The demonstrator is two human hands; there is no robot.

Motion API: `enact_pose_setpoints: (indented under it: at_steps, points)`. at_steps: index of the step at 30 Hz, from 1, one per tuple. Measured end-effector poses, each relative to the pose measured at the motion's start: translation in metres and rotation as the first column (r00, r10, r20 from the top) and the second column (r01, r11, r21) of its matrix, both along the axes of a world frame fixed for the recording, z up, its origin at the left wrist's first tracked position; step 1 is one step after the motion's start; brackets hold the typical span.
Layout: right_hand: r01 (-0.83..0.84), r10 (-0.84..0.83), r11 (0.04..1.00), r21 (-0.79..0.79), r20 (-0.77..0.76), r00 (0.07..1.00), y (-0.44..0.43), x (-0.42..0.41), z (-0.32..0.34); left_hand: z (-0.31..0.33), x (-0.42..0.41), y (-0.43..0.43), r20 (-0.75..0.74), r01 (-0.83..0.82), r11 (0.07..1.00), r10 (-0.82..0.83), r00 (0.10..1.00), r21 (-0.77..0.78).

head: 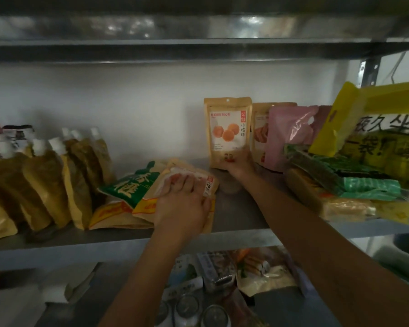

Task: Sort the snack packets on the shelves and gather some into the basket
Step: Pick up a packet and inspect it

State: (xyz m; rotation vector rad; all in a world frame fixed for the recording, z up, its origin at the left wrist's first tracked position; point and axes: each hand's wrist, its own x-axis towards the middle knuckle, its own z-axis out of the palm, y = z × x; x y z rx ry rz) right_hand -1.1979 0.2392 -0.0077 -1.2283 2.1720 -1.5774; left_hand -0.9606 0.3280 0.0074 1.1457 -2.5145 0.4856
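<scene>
A tan snack packet with orange rounds printed on it (227, 128) stands upright at the back of the metal shelf (236, 218). My right hand (240, 162) grips its bottom edge. My left hand (181, 206) presses down on a tan packet with a white and red label (194, 175), lying on top of a green-and-white packet (130, 185) and other flat packets near the shelf's front. No basket is in sight.
Several spouted yellow-brown pouches (47, 178) stand at the left. Behind the held packet stand another tan packet (260, 133) and a pink one (286, 138). A pile of yellow and green bags (368, 161) fills the right. Cans and packets (213, 279) sit on the shelf below.
</scene>
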Motion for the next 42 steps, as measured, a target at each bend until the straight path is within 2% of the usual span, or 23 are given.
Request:
enact_pose_setpoints:
  at_steps: [9,14,21,27,32,39,42]
  points:
    - [0.044,-0.013,0.989,-0.139,0.218,0.976,-0.02,-0.013,0.01,-0.001,0.001,-0.001,-0.054,0.006,1.0,-0.006,0.999,0.001]
    - [0.079,-0.031,0.978,-0.192,0.241,0.97,-0.012,-0.006,0.016,-0.002,0.001,-0.003,-0.066,0.011,1.0,-0.01,0.998,0.02]
    - [-0.011,0.079,0.97,-0.244,0.274,0.958,0.011,0.001,0.027,-0.004,0.001,-0.004,-0.076,0.012,1.0,-0.012,0.997,0.002]
    - [0.02,0.099,0.947,-0.321,0.351,0.931,0.024,0.004,0.031,-0.003,0.0,-0.004,-0.088,0.007,1.0,-0.005,0.996,0.015]
    - [0.064,0.07,0.896,-0.44,0.283,0.956,0.054,0.023,0.044,-0.001,-0.001,-0.001,-0.077,-0.004,0.999,0.007,0.997,0.034]
    - [-0.113,0.244,0.834,-0.54,0.177,0.953,0.148,0.061,0.046,-0.001,-0.001,0.003,-0.074,-0.009,1.0,0.009,0.997,0.007]
    - [-0.215,0.339,0.806,-0.551,0.133,0.931,0.203,0.083,0.043,-0.003,0.002,0.006,-0.208,0.051,0.998,-0.043,0.977,0.032]
